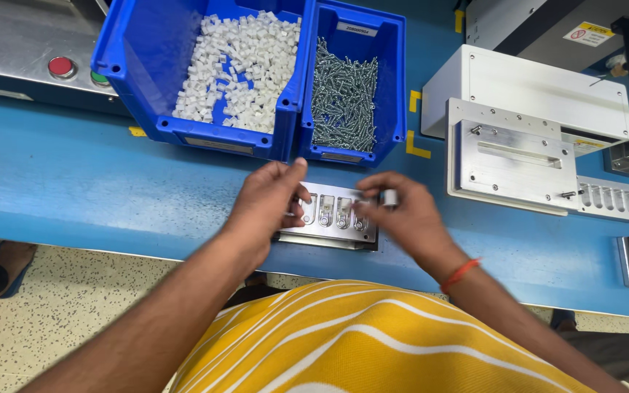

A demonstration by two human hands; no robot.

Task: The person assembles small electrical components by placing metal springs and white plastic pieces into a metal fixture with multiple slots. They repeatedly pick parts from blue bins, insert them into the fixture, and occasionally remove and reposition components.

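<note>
My left hand (267, 200) rests half-curled on the slotted grey metal fixture plate (329, 218); my right hand (402, 211) pinches a small silvery part (389, 197) beside it, below two label-fronted blue plastic bins (256, 138).

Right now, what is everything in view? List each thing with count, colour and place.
bins: two, blue, side by side at the back of the bench
plastic pieces: many, white, in the left bin
screws: many, silver, in the right bin
slotted fixture plate: one, silver, at the bench's front edge under both hands
press fixture: one, white and silver, right of the bins
buttons: one red, one green partly hidden, on the grey panel at far left
bench: one, blue
left hand: on the plate's left end
right hand: at the plate's right end, fingers around a small silver part
</note>
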